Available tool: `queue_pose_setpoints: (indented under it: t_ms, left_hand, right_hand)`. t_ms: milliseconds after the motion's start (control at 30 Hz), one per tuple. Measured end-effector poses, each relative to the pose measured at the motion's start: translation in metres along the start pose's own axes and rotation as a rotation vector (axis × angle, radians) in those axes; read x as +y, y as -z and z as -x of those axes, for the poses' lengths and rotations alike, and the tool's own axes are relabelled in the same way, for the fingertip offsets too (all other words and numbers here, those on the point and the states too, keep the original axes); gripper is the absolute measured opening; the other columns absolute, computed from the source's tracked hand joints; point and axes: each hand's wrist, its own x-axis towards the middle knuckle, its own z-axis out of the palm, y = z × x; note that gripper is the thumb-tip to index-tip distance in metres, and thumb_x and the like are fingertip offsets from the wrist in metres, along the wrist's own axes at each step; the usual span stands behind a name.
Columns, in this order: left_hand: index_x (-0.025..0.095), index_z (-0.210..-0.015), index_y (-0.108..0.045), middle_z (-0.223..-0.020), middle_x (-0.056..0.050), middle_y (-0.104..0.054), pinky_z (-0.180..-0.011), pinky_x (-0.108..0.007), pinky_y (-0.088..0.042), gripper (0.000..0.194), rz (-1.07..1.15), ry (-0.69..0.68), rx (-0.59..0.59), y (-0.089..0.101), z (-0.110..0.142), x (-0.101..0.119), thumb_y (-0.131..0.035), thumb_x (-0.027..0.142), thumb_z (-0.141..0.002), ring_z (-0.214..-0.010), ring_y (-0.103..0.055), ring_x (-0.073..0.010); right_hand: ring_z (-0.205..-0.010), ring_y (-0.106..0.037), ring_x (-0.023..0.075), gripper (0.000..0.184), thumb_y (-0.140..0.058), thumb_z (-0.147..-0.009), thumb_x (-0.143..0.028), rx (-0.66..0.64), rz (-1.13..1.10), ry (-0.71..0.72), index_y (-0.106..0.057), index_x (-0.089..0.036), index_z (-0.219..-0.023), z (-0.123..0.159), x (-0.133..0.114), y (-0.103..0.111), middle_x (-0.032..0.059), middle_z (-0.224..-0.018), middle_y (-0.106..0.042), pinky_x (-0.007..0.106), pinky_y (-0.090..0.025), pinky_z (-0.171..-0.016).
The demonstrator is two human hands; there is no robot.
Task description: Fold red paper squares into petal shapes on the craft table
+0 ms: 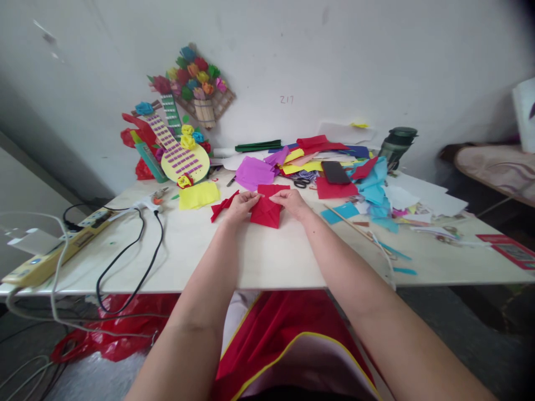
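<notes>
Between my two hands lies a red crepe paper sheet (266, 214) with fold lines across it, just above the table. My left hand (243, 206) pinches its left edge, thumb and fingers pressed together. On the opposite side my right hand (291, 203) pinches the paper near its upper right part. A twisted piece of red paper (222, 207) rests beside my left hand. Further left is a yellow paper sheet (199, 195). Behind my hands spreads a purple paper sheet (254, 171), with black scissors (301, 182) to its right.
A phone (335, 172) rests on red paper, near blue paper scraps (376, 189) and a dark bottle (398, 146). At left stand a paper-flower guitar craft (184, 162), a glue bottle (149, 159), a glue gun (148, 201) and a power strip (62, 245). Wooden sticks (355, 227) lie right.
</notes>
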Motion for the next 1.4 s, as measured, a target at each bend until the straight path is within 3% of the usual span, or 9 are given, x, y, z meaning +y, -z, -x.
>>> queue_pose_setpoints:
  t_ms: [367,567,700,833,967,1200,1400]
  left_hand:
    - [0.012,-0.082,-0.066,-0.065,-0.003,-0.065,-0.059,-0.024,-0.045,0.037,-0.045,0.028,-0.032,-0.008,0.003,0.003,-0.074,0.042,-0.062,-0.062,-0.06,-0.0139]
    - [0.013,-0.093,-0.068,-0.058,-0.001,-0.06,-0.048,-0.022,-0.04,0.034,0.002,0.12,-0.013,-0.007,0.002,0.008,-0.064,0.035,-0.068,-0.05,-0.054,-0.0113]
    - [0.011,-0.105,-0.066,-0.063,-0.003,-0.063,-0.055,-0.024,-0.045,0.043,0.058,0.149,-0.05,-0.003,0.002,0.01,-0.062,0.023,-0.063,-0.056,-0.058,-0.0131]
    - [0.013,-0.107,-0.067,-0.072,-0.004,-0.068,-0.06,-0.025,-0.047,0.046,0.021,0.102,-0.066,-0.002,0.006,0.009,-0.067,0.024,-0.062,-0.062,-0.061,-0.0137]
    - [0.014,-0.101,-0.07,-0.077,-0.005,-0.069,-0.064,-0.028,-0.049,0.044,0.003,0.045,-0.077,-0.002,0.006,0.006,-0.074,0.03,-0.06,-0.069,-0.063,-0.0165]
    - [0.013,-0.087,-0.073,-0.074,-0.005,-0.07,-0.068,-0.03,-0.051,0.043,-0.006,0.03,0.03,-0.004,0.003,0.001,-0.081,0.037,-0.052,-0.068,-0.064,-0.0162]
    - [0.012,-0.085,-0.073,-0.072,-0.005,-0.069,-0.064,-0.026,-0.049,0.043,0.024,0.055,0.026,-0.004,0.003,0.002,-0.082,0.037,-0.051,-0.065,-0.062,-0.0139]
  right_hand:
    - [-0.056,-0.043,0.0107,0.037,-0.069,-0.061,-0.049,-0.146,0.052,0.019,-0.059,-0.014,-0.057,0.003,0.0,0.005,-0.0015,-0.056,-0.053,0.027,-0.031,-0.058]
    - [-0.052,-0.034,0.0085,0.039,-0.069,-0.058,-0.05,-0.112,0.116,0.029,-0.054,-0.015,-0.053,0.004,0.0,0.003,-0.0052,-0.05,-0.042,0.026,-0.025,-0.053]
    - [-0.053,-0.036,0.0087,0.042,-0.068,-0.057,-0.053,-0.102,0.08,0.001,-0.049,-0.016,-0.052,0.007,-0.004,0.002,-0.0051,-0.05,-0.042,0.026,-0.026,-0.053]
    - [-0.053,-0.038,0.0091,0.04,-0.069,-0.056,-0.051,-0.101,0.045,-0.025,-0.049,-0.017,-0.051,0.009,-0.007,0.001,-0.0045,-0.049,-0.045,0.026,-0.027,-0.053]
    - [-0.053,-0.041,0.0099,0.035,-0.069,-0.057,-0.045,-0.101,0.005,-0.044,-0.051,-0.017,-0.05,0.007,-0.004,0.001,-0.0038,-0.049,-0.048,0.026,-0.029,-0.053]
    - [-0.053,-0.045,0.011,0.017,-0.061,-0.061,-0.029,-0.052,0.007,-0.029,-0.055,-0.017,-0.05,-0.004,0.011,0.003,-0.0032,-0.051,-0.053,0.025,-0.032,-0.053]
    - [-0.065,-0.056,0.0155,0.019,-0.068,-0.061,-0.035,-0.051,-0.088,-0.009,-0.063,-0.017,-0.063,-0.004,0.01,0.0,-0.0008,-0.06,-0.062,0.028,-0.042,-0.063]
